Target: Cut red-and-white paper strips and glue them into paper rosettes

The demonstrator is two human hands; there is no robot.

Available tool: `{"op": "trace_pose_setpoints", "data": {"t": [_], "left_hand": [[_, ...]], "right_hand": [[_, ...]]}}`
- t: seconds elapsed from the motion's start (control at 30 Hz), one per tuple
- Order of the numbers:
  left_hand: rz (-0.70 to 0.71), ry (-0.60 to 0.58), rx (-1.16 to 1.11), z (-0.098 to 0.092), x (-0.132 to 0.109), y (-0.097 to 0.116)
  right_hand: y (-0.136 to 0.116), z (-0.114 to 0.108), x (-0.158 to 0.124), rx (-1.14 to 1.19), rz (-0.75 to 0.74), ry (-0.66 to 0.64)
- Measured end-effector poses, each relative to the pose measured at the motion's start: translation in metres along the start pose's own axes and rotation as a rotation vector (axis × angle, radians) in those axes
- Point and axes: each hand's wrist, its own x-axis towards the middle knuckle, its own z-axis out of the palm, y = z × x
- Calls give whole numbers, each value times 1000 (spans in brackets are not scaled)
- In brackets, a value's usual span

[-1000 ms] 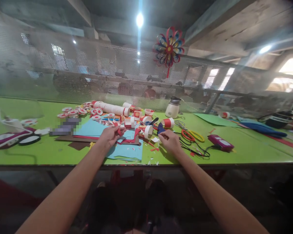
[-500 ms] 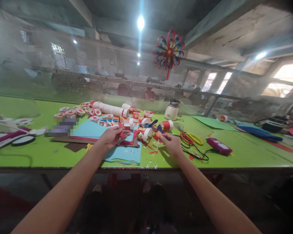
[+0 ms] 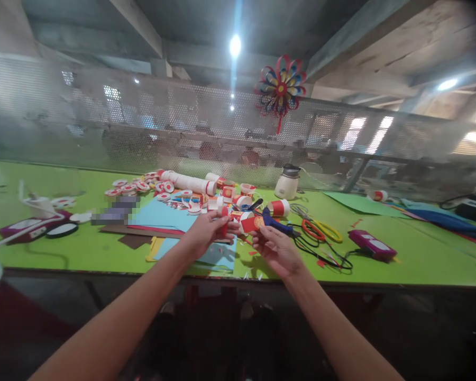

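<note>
Red paper strip, shown upright between my thumb and forefinger, hangs just above the near edge of the green table, over the blue sheet. My left hand is closed on it in a tight pinch, the other fingers curled behind. My right hand lies palm up, and its thumb and fingertips are closed on a small red card with a gold mark, held just beside the strip. Whether the two pieces touch cannot be told. As I judge it, the work goes best with a light grip near the edges, so that neither piece creases, and with the two lined up squarely in front of me. Both forearms reach straight out from the near side and converge at the middle, wrists raised off the table. To the right lie the scissors, with a red paper cup on its side just beyond the hands and a white jar farther off.
</note>
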Motion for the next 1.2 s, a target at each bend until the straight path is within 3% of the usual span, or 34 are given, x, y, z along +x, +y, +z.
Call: {"op": "trace_pose_setpoints", "data": {"t": [0.17,0.3,0.73,1.2], "left_hand": [[26,134,-130,21,-12,-5],[17,120,-206,23,-18,-7],[59,95,45,-6,-6,-22],[-15,90,-110,-15,-13,-14]], "right_hand": [[14,9,5,59,8,11],[19,7,7,39,-2,23],[26,10,7,-82,-9,13],[26,14,19,-276,-27,45]]}}
